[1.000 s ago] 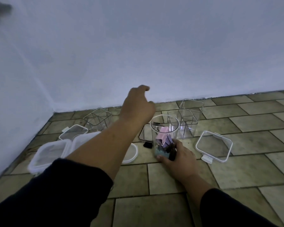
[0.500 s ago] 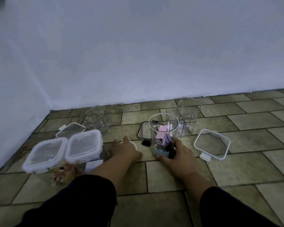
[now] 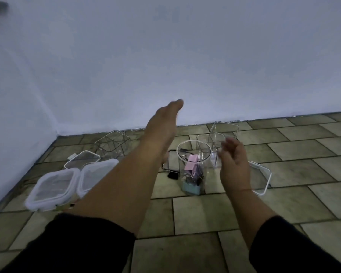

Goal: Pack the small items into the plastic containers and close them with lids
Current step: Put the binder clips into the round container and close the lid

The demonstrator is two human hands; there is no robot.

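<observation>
A round clear container (image 3: 193, 170) stands open on the tiled floor, holding pink, blue and black small items. My left hand (image 3: 163, 125) is raised above the floor behind and left of it, fingers stretched toward the wall, with nothing visible in it. My right hand (image 3: 234, 166) hovers just right of the container's rim, fingers loosely curled and empty. Two containers closed with white lids (image 3: 51, 190) (image 3: 95, 174) sit at the left. My left forearm hides the floor in front of them.
Empty clear square containers stand at back left (image 3: 114, 144) and behind the round one (image 3: 211, 148) (image 3: 224, 129). Loose lids lie at left (image 3: 81, 160) and right (image 3: 263, 180). A dark-rimmed lid (image 3: 170, 162) and a small black item (image 3: 172, 175) lie left of the round container.
My left hand rose from the floor beside the round container into the air. My right hand let go of the container's base and lifted to its right side.
</observation>
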